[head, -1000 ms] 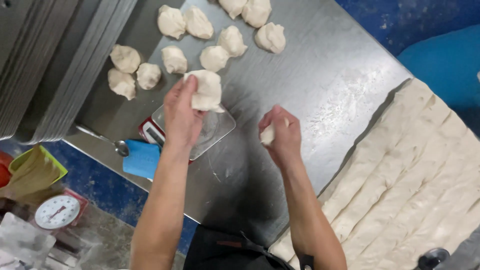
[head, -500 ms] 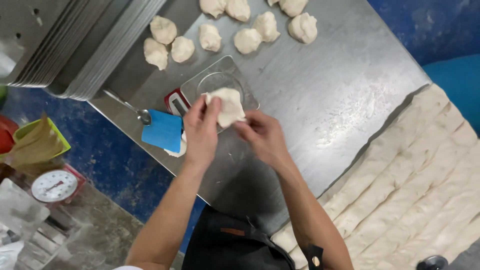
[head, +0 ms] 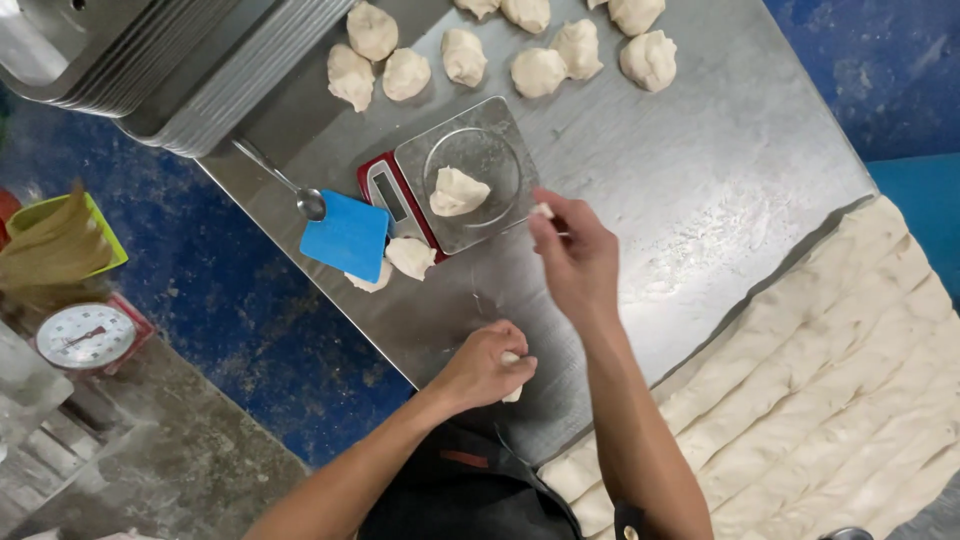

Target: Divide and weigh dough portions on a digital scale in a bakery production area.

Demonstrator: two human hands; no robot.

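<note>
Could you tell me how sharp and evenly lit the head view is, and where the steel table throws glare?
Head view: mostly sharp, the dough piece on the scale crisp; slight motion blur on the right hand; soft glare on the steel table right of the scale; the left hand casts little shadow; the floor at left is dim.

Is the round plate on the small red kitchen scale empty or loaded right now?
Loaded. One pale dough lump sits on the round plate of the red kitchen scale; the right hand hovers beside it, not touching.

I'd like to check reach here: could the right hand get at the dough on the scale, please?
Probably yes: the right hand hovers just beside the scale, and nothing lies between it and the dough.
</note>
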